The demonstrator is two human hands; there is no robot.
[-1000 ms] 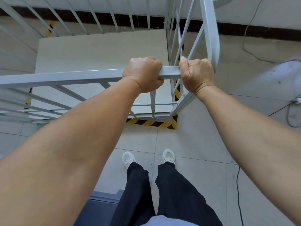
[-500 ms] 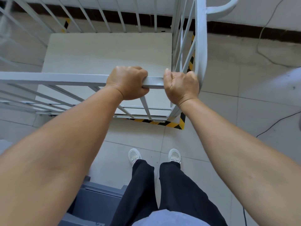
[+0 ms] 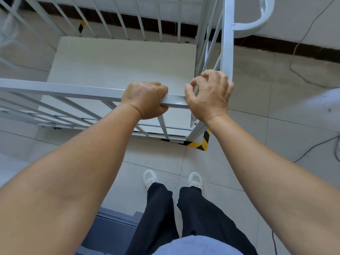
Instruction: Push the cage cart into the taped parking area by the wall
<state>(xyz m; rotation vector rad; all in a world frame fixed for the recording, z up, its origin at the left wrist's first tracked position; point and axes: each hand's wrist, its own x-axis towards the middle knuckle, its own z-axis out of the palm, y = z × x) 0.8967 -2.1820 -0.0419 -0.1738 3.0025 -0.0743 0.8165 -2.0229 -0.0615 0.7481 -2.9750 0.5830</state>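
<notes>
Fingers of the left hand [image 3: 145, 99] are wrapped over the near top rail [image 3: 60, 90] of the white cage cart [image 3: 227, 43], thumb underneath, a firm grasp. Right hand [image 3: 208, 94] is at the rail's right end by the corner post: fingers loosely curled and spread, tips lifted off the metal, thumb and forefinger almost meeting in a ring, holding nothing. Its outer edge is against the post; whether the palm bears on the rail, can't tell.

Cart sits just in front of the person, its far barred side close to the wall [image 3: 294, 13] and the dark skirting. Cart deck [image 3: 119, 67] is a pale flat board with nothing on it. Black-and-yellow floor tape [image 3: 204, 142] shows as a corner just outside the cart's near-right foot, with the near edge of the base lying along the tape line; another bit of tape shows through the bars at the far left. A curved tube handle sticks out from the post at top right.

Grey floor tiles, thin cables [image 3: 303, 155] trailing on the right, white shoes [image 3: 150, 178] and black trousers below.
</notes>
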